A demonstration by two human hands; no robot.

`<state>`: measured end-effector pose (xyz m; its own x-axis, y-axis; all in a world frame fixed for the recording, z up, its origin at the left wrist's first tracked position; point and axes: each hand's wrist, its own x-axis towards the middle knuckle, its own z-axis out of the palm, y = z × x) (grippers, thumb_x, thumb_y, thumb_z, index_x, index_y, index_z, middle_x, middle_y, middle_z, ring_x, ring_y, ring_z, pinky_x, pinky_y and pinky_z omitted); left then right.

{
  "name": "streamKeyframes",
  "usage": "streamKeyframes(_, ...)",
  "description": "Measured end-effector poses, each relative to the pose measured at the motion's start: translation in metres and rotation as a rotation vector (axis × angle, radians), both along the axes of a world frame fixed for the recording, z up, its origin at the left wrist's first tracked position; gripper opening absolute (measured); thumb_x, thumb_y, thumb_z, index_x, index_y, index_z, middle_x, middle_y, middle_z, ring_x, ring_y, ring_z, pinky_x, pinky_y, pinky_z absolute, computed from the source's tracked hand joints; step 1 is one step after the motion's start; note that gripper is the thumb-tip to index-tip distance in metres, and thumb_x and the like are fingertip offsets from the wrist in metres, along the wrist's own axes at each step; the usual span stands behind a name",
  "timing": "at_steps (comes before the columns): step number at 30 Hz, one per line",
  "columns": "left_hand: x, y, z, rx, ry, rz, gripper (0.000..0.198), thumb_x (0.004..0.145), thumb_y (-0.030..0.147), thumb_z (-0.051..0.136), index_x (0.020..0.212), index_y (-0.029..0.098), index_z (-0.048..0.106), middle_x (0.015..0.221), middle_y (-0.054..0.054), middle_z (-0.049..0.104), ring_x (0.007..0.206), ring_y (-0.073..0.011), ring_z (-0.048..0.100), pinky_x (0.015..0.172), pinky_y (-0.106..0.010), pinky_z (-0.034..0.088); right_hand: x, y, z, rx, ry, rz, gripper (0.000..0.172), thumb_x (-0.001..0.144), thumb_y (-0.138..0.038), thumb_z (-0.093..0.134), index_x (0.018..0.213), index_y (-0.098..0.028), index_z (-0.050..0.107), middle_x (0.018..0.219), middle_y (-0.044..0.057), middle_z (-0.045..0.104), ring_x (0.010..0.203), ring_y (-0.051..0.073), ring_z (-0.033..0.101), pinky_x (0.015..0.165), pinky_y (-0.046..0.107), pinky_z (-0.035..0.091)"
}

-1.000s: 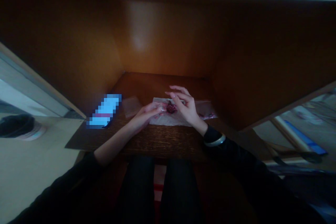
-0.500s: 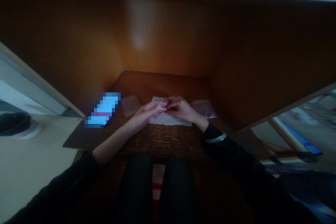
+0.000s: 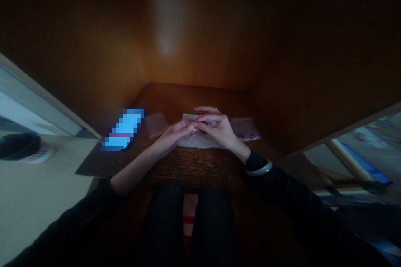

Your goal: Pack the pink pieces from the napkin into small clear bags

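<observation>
Above a white sheet [image 3: 203, 142], thin like tissue or paper, my two hands meet at the fingertips. My left hand [image 3: 178, 132] is closed in a pinch, and a small shiny spot [image 3: 194, 129] shows at its fingers. The thumb and forefinger of my right hand [image 3: 221, 128] press together at that same place, while its other fingers stretch forward. Whatever sits between the fingers is too small and dark to name. Right of the sheet lies a clear plastic bag [image 3: 245, 127] with small reddish bits in it. Another clear bag [image 3: 156, 125] lies flat by my left hand.
A lit phone [image 3: 123, 130], its screen blurred out, lies at the left of the brown wooden surface [image 3: 188, 167]. Wooden panels [image 3: 194, 46] enclose the back and sides. A basket with a dark lining [image 3: 37, 152] stands on the floor at left.
My right hand has opened up somewhat, its outer fingers lifting and reaching forward. The left hand has stayed nearly in place. The view has shifted slightly.
</observation>
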<state>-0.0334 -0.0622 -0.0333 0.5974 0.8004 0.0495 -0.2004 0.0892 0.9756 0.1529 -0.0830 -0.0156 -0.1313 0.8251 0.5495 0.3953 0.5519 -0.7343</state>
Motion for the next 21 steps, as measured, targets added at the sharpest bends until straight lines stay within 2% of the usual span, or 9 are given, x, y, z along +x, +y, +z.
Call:
streamKeyframes(5,0.0,0.0,0.0,0.021,0.01,0.008,0.021,0.08,0.037,0.066,0.096,0.025,0.071,0.097,0.0,0.069,0.098,-0.0217,0.063,0.084,-0.033,0.046,0.005,0.0,-0.002,-0.041,0.041,0.082,0.009,0.085,-0.03,0.068,0.085,-0.028,0.076,0.117,0.002,0.068,0.113,0.021,0.06,0.099,0.041,0.046)
streamKeyframes(9,0.0,-0.001,0.002,-0.001,-0.016,-0.014,0.022,0.079,0.039,0.068,0.095,0.024,0.071,0.097,0.0,0.069,0.101,-0.0226,0.063,0.089,-0.034,0.045,0.003,-0.001,-0.001,-0.052,0.028,0.133,0.011,0.085,-0.034,0.067,0.086,-0.03,0.077,0.121,0.001,0.067,0.115,0.02,0.059,0.099,0.041,0.045)
streamKeyframes(12,0.0,0.0,0.001,-0.019,-0.013,-0.02,0.025,0.079,0.04,0.068,0.097,0.023,0.07,0.098,-0.001,0.069,0.099,-0.0208,0.062,0.09,-0.033,0.044,0.003,0.003,-0.001,-0.057,0.063,0.131,0.019,0.09,-0.036,0.06,0.086,-0.028,0.077,0.119,0.003,0.067,0.114,0.02,0.059,0.098,0.041,0.045)
streamKeyframes(15,0.0,0.002,0.0,-0.006,0.03,-0.003,0.027,0.079,0.04,0.066,0.099,0.022,0.069,0.101,-0.003,0.068,0.097,-0.0202,0.062,0.084,-0.031,0.044,0.014,0.013,-0.003,-0.042,0.085,0.087,0.017,0.087,-0.034,0.063,0.083,-0.023,0.075,0.108,0.006,0.068,0.105,0.02,0.062,0.092,0.038,0.046)
streamKeyframes(19,0.0,0.001,0.004,0.024,0.116,0.027,0.025,0.081,0.036,0.059,0.099,0.022,0.069,0.098,-0.002,0.068,0.1,-0.022,0.062,0.078,-0.029,0.044,0.033,0.024,-0.006,-0.17,-0.192,0.155,0.009,0.077,-0.027,0.073,0.073,-0.019,0.072,0.081,0.003,0.067,0.082,0.017,0.06,0.079,0.034,0.044)
streamKeyframes(21,0.0,0.0,0.007,0.021,0.142,0.039,0.025,0.082,0.034,0.057,0.1,0.02,0.068,0.098,-0.001,0.068,0.101,-0.0216,0.062,0.077,-0.026,0.043,0.037,0.025,-0.007,-0.232,-0.352,0.18,0.01,0.072,-0.025,0.076,0.07,-0.018,0.07,0.074,0.001,0.064,0.077,0.016,0.057,0.077,0.033,0.041)
